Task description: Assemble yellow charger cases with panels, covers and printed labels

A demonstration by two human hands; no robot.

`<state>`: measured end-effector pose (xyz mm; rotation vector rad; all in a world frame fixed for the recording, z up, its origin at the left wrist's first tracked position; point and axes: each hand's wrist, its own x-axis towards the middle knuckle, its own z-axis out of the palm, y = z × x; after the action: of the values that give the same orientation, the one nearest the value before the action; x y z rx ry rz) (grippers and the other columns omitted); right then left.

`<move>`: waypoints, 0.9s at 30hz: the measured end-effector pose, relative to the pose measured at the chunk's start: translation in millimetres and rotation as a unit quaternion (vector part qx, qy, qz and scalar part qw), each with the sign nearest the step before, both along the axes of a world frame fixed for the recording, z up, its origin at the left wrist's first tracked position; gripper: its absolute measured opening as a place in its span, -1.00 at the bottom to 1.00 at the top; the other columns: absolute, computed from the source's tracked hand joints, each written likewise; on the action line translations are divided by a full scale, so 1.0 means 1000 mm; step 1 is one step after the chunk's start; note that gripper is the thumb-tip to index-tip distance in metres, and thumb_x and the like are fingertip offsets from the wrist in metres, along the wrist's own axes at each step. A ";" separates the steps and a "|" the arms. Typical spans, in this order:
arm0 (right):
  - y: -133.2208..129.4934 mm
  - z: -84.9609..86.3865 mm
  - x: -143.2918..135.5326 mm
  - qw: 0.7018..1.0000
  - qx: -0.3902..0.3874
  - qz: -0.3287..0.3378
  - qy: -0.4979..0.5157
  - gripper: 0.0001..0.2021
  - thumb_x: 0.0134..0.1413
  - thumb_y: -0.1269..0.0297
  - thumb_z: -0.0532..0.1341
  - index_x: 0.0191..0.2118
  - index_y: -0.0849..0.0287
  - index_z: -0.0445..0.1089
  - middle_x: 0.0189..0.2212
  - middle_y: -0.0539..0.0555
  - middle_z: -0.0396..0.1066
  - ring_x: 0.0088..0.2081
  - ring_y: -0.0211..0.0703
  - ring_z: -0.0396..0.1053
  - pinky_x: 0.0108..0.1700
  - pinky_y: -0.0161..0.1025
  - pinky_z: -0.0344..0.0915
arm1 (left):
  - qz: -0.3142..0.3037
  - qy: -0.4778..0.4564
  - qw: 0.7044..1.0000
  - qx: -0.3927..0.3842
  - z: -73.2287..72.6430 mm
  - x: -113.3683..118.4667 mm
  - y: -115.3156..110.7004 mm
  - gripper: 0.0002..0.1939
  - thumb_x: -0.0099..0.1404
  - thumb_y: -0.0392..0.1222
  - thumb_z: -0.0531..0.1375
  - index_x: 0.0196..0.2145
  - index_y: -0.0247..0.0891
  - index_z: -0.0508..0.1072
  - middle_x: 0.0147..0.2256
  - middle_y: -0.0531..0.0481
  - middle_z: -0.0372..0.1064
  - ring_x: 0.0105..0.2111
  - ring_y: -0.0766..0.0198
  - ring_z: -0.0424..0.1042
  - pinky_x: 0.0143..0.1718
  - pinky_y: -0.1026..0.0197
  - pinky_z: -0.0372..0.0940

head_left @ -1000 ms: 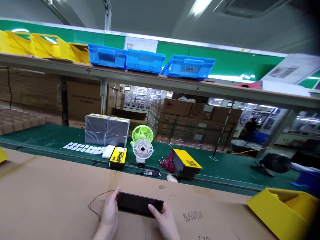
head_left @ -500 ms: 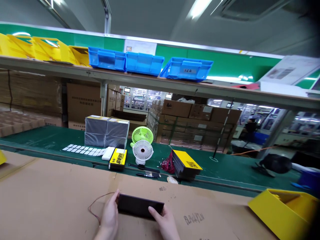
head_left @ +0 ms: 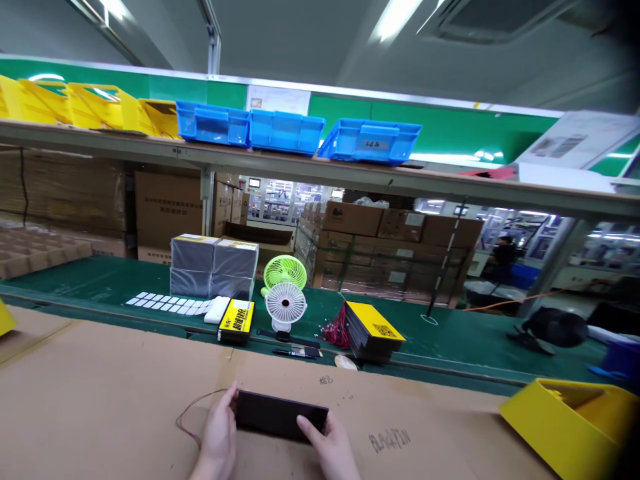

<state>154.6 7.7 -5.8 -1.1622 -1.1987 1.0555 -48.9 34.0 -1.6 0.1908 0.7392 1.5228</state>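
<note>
Green bench (head_left: 440, 347): white cards (head_left: 170, 303), green fan (head_left: 285, 268), white fan (head_left: 285, 308), yellow-topped stack (head_left: 375, 323). Shelf (head_left: 300, 164): yellow bins (head_left: 105, 110), blue bins (head_left: 287, 133).

1. My left hand (head_left: 220, 427), well to the left of the handwritten lettering (head_left: 389, 440), is bare, uncovered from the fingertips down.
2. My right hand (head_left: 329, 441), just left of that same lettering, is bare too; its thumb (head_left: 307, 427) has a rounded tip.
3. Both hands look slim in outline, with smooth backs and narrow fingers.
4. My wrists (head_left: 206, 467), left of the lettering and a little closer to me, are bare as far as they show.
5. My nails and skin creases are too small and blurred to make out.
</note>
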 end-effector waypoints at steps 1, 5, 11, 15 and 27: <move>0.000 0.000 0.000 1.000 -0.002 0.000 0.001 -0.56 -0.16 0.05 0.34 -0.15 0.20 0.44 -0.11 0.17 0.43 -0.03 0.13 0.33 0.06 -0.03 0.22 | 0.000 -0.001 1.000 0.000 -0.001 0.000 0.000 -0.85 0.24 -0.37 0.12 -0.43 -0.32 0.48 -0.42 -0.04 0.48 -0.39 0.30 0.47 -0.31 0.31 0.36; -0.001 0.001 -0.001 1.000 -0.001 0.007 0.007 -0.56 -0.14 0.05 0.33 -0.13 0.21 0.43 -0.09 0.18 0.42 -0.01 0.14 0.32 0.07 -0.02 0.20 | -0.001 0.000 1.000 -0.003 0.001 -0.001 0.000 -0.88 0.23 -0.36 0.14 -0.41 -0.34 0.48 -0.37 -0.06 0.50 -0.34 0.28 0.48 -0.27 0.30 0.36; 0.001 -0.004 0.001 1.000 -0.010 -0.007 -0.003 -0.58 -0.15 0.04 0.33 -0.17 0.20 0.45 -0.13 0.16 0.44 -0.01 0.15 0.32 0.08 0.00 0.20 | 0.003 -0.004 1.000 -0.007 0.003 -0.002 -0.001 -0.86 0.23 -0.38 0.13 -0.43 -0.36 0.48 -0.42 -0.06 0.49 -0.38 0.27 0.48 -0.29 0.28 0.36; 0.002 -0.005 0.002 1.000 -0.006 -0.002 0.000 -0.57 -0.14 0.03 0.33 -0.16 0.21 0.43 -0.12 0.17 0.44 -0.02 0.15 0.32 0.08 0.00 0.20 | 0.009 -0.008 1.000 -0.012 0.000 -0.002 0.000 -0.86 0.22 -0.40 0.13 -0.43 -0.35 0.47 -0.46 -0.04 0.47 -0.42 0.30 0.47 -0.34 0.31 0.36; 0.004 -0.006 0.003 1.000 -0.002 0.005 -0.015 -0.57 -0.08 0.06 0.30 -0.11 0.22 0.41 -0.09 0.17 0.42 0.01 0.13 0.30 0.09 0.00 0.17 | -0.004 0.003 1.000 0.001 -0.001 -0.003 0.000 -0.87 0.22 -0.36 0.14 -0.40 -0.35 0.49 -0.38 -0.08 0.50 -0.33 0.26 0.48 -0.26 0.28 0.35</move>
<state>157.9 11.3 -11.7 -1.1804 -1.2277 1.0519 -52.0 34.4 -2.4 0.2014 0.7408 1.5154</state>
